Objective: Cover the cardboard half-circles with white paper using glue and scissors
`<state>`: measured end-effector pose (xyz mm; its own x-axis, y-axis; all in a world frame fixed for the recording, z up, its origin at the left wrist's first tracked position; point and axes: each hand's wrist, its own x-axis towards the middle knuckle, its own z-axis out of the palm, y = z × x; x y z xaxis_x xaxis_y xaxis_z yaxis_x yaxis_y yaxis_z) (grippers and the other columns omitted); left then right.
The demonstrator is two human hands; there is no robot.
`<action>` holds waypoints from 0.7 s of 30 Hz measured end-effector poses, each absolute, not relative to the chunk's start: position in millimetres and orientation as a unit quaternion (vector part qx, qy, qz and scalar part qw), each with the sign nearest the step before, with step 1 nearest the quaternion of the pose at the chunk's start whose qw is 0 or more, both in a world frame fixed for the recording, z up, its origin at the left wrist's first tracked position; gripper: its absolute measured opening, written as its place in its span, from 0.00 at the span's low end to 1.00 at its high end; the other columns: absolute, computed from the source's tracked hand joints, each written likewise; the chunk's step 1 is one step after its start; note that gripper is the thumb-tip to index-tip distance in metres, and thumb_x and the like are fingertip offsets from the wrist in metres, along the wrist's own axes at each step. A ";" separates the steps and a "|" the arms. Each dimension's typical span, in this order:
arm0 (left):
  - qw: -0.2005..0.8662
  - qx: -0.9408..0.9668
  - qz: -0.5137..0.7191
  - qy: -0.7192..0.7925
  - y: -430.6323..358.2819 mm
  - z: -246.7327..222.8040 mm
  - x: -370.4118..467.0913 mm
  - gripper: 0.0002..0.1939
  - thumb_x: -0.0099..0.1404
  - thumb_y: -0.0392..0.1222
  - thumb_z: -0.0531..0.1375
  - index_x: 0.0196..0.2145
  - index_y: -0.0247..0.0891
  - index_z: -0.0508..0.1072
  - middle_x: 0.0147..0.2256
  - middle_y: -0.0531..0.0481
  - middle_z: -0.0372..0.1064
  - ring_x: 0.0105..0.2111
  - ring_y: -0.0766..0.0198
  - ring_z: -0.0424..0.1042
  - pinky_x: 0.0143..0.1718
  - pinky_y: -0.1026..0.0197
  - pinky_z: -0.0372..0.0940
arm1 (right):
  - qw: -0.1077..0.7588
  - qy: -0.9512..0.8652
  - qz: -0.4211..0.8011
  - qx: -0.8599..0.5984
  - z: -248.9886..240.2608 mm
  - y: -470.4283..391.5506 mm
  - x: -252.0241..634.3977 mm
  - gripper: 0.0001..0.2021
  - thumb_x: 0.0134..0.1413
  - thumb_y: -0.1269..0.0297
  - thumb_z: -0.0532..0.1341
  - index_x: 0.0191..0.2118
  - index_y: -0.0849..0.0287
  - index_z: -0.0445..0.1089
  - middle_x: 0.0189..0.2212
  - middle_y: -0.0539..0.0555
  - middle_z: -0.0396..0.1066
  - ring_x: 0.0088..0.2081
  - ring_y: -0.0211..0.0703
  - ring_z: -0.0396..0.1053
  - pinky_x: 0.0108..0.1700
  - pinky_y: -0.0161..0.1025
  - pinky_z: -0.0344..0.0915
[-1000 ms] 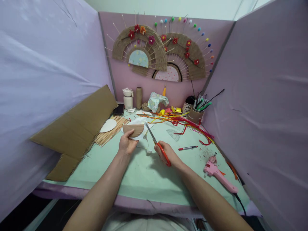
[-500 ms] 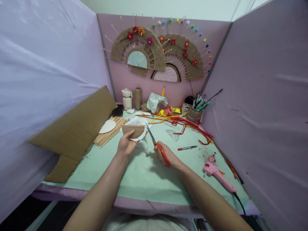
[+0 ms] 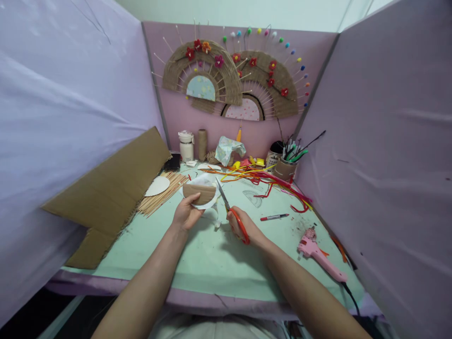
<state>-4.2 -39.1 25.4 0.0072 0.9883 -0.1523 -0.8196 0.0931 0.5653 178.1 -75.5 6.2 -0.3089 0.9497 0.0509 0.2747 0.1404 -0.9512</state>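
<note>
My left hand (image 3: pixel 187 213) grips a half-round piece of cardboard (image 3: pixel 201 192), thumb on its brown face. Pale fabric (image 3: pixel 208 204) shows around the curved edge and above the straight edge of the cardboard. In my right hand (image 3: pixel 242 226) is a pair of scissors (image 3: pixel 223 195) with orange-red handles. Its blades point up and away, just right of the fabric's edge; they look nearly closed. A pale offcut (image 3: pixel 216 222) lies on the green table between my hands.
Left are a large cardboard sheet (image 3: pixel 116 188), wooden sticks (image 3: pixel 164 190) and a white oval (image 3: pixel 157 186). On the right lie a marker (image 3: pixel 274 217), a protractor (image 3: pixel 253 198), a pink glue gun (image 3: pixel 321 254) and coloured pipe cleaners (image 3: pixel 254 175). Decorated fans (image 3: pixel 208 56) hang at the back.
My left hand has turned the cardboard and fabric slightly and shifted them a little to the right. The scissors have barely moved, and their blades look closer together.
</note>
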 end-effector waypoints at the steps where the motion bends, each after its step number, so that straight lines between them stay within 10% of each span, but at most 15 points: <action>1: 0.690 0.161 0.656 0.261 -39.0 25.4 -4.2 0.22 0.55 0.24 0.54 0.48 0.30 0.70 0.37 0.43 0.76 0.38 0.58 0.75 0.49 0.51 0.67 | 0.364 -0.663 0.464 -0.461 6.3 -75.4 178.4 0.23 0.53 0.38 0.50 0.27 0.56 0.56 0.16 0.45 0.55 0.19 0.33 0.53 0.20 0.32 0.49; 21: 0.696 0.173 0.649 0.252 -37.7 22.8 -6.4 0.24 0.55 0.24 0.55 0.50 0.29 0.69 0.38 0.41 0.76 0.39 0.56 0.75 0.48 0.51 0.67 | 0.367 -0.662 0.427 -0.495 6.5 -72.0 178.6 0.18 0.52 0.47 0.54 0.24 0.56 0.54 0.15 0.44 0.54 0.19 0.33 0.52 0.21 0.32 0.48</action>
